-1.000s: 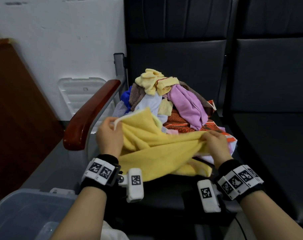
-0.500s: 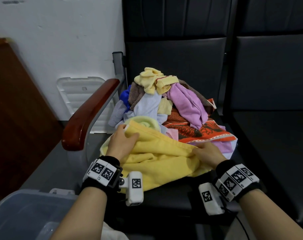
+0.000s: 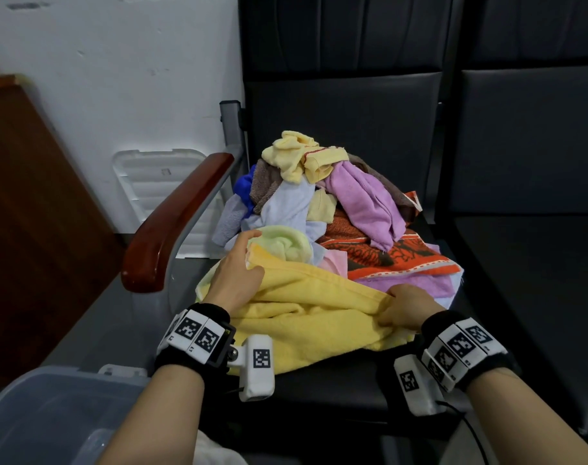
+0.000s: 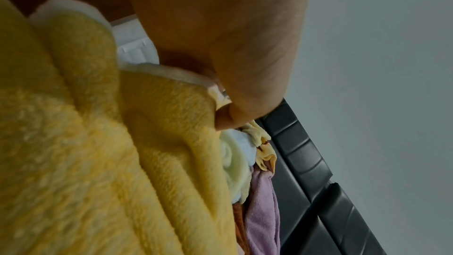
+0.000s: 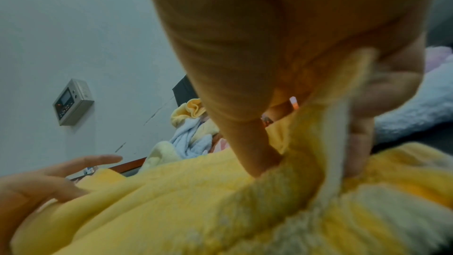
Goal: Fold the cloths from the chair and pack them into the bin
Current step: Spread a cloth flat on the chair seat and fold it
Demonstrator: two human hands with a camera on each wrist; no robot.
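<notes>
A yellow towel (image 3: 319,317) lies loosely doubled at the front of the black chair seat (image 3: 336,387). My left hand (image 3: 252,255) pinches its far left corner between thumb and finger, seen close in the left wrist view (image 4: 220,115). My right hand (image 3: 391,303) grips a bunched fold at the towel's right edge, fingers curled round it (image 5: 306,162). Behind the towel sits a pile of mixed cloths (image 3: 336,203), pale yellow, purple, blue, green and orange. The clear bin (image 3: 44,407) is at the lower left, its inside mostly out of view.
A red-brown wooden armrest (image 3: 171,223) runs along the seat's left side. A white plastic lid (image 3: 158,186) leans on the wall behind it. A second black seat (image 3: 527,280) lies to the right. A dark wooden panel (image 3: 24,229) stands at the far left.
The towel was held up stretched between both hands; both hands have come down and it now lies on the seat. My left hand moved forward toward the pile.
</notes>
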